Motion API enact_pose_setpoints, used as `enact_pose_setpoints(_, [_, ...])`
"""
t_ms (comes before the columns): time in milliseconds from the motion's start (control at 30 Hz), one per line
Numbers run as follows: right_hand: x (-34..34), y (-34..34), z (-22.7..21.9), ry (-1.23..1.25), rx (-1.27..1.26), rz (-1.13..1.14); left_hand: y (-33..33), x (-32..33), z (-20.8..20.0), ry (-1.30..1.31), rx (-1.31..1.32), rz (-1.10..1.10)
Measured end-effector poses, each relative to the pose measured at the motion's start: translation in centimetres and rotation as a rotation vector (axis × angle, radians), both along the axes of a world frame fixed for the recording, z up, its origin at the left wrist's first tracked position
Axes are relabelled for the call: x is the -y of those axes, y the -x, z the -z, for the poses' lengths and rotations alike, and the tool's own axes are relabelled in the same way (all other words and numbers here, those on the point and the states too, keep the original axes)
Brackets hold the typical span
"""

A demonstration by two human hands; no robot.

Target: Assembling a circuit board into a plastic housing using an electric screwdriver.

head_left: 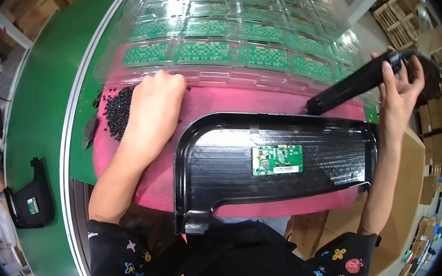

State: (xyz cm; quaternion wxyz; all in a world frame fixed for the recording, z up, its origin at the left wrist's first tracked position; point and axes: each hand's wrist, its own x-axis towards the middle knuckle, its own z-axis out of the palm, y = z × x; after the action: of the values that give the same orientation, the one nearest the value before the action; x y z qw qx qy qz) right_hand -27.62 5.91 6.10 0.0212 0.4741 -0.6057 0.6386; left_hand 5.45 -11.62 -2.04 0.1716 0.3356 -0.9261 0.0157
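Note:
My left hand [158, 102] is closed, knuckles up, at the right side of a heap of small black screws [118, 113]; its fingertips and anything in them are hidden. In my right hand [402, 91] is a black electric screwdriver [351, 85], gripped near its corded upper end. The tool slants down to the left, its lower end close to the far rim of a black plastic shell [218, 162]. That shell lies hollow side up in front of me. Inside it sits a green circuit board [260, 168] with a white connector on its left edge.
Clear plastic trays [221, 78] of green circuit boards [202, 52] stand behind the pink mat [154, 198]. A dark lump [90, 129] lies left of the screws. A cardboard box [412, 172] is beside my right arm. At far left, a co-worker sits near another black shell [44, 209].

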Motion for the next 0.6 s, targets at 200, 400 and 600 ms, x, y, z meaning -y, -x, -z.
enact_pose_setpoints(200, [2.6, -4.5, 2.5, -0.194, 0.648, -0.434, 0.1, 0.7, 0.5, -0.053, -0.029, -0.015])
enact_pose_setpoints(400, [1.8, -7.8, 0.1, 0.189, 0.900, -0.666, 0.6, 0.4, -2.5, -0.161, -0.224, 0.016])
enact_pose_setpoints(600, [2.1, -11.4, 1.1, 0.244, 1.084, -0.903, 2.5, -2.3, -3.4, -0.640, -0.702, 0.545])
